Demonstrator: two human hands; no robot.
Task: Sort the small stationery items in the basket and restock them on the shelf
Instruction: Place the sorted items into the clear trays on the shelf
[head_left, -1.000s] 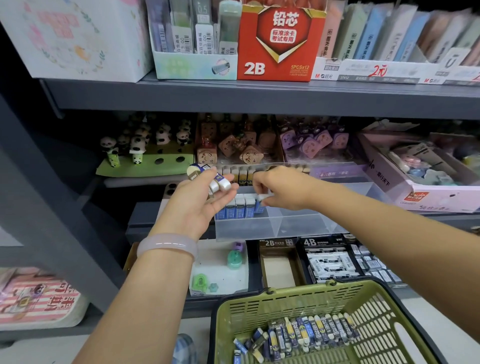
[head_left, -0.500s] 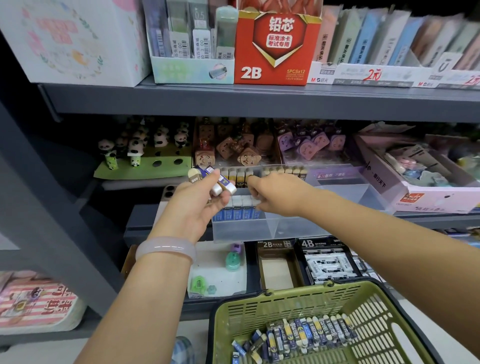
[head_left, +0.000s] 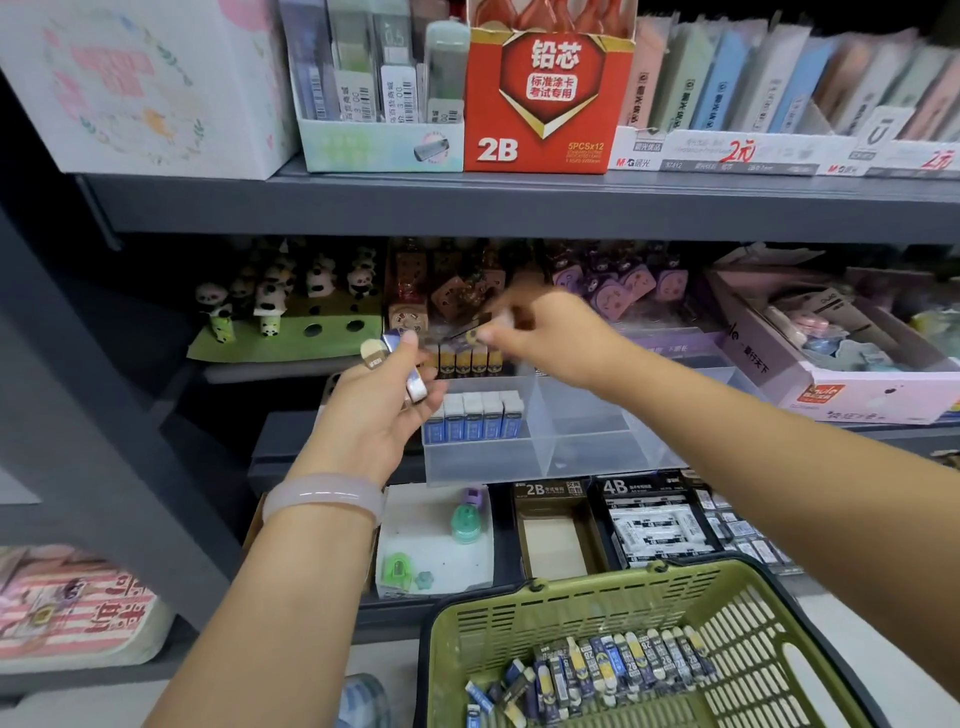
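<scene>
My right hand (head_left: 540, 332) is motion-blurred, so I can't tell what its fingertips pinch. My left hand (head_left: 379, 410) hides part of the erasers (head_left: 410, 371) it grips.

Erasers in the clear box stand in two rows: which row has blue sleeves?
The front row, nearest the person: white erasers in blue sleeves. The back row has dark sleeves with yellow.

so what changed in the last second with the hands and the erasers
The right hand rose from the clear plastic organiser toward the left hand, now pinching a small blurred eraser. The left hand still grips several sleeved erasers. The green plastic basket is unchanged.
</scene>
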